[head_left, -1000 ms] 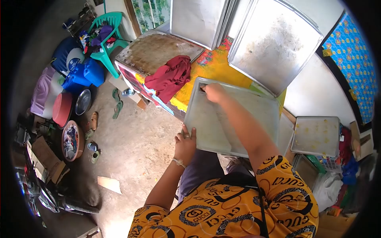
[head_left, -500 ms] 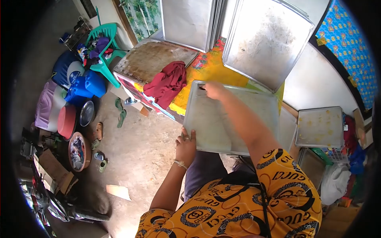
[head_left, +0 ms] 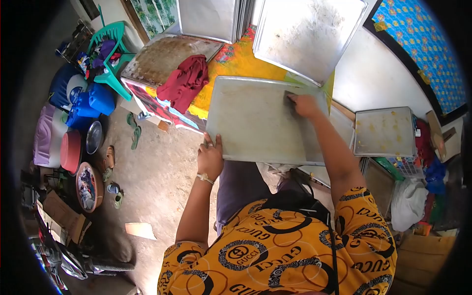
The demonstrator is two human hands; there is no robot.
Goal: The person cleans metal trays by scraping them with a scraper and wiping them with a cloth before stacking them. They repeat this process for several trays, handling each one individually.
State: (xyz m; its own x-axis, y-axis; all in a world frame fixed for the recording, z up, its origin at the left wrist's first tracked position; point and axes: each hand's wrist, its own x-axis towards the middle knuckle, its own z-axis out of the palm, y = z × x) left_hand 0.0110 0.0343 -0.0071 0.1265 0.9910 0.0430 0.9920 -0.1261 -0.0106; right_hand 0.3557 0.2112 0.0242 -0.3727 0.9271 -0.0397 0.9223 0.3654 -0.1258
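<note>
A metal baking tray [head_left: 255, 120] is held tilted in front of me, its far side over the table's yellow cloth. My left hand [head_left: 210, 158] grips its near left corner, fingers over the rim. My right hand [head_left: 306, 105] is closed around a small dark flat piece [head_left: 289, 95], which looks like a scraper, and presses it on the tray's surface near the far right. Most of that piece is hidden by the fingers. Beyond the tray, a dark red cloth [head_left: 184, 83] lies on a stained brown tray [head_left: 169, 59].
More trays [head_left: 307, 39] lean upright at the back of the table. To the right, a yellow-spotted tray [head_left: 384, 132] rests on a crate. At left are a green chair [head_left: 109, 59], blue containers [head_left: 102, 97], a basin of clothes [head_left: 90, 187] and slippers [head_left: 135, 137] on the floor.
My right hand has moved with the dark piece from the tray's far left corner across to its far right. The left hand keeps its hold; the whole view has shifted.
</note>
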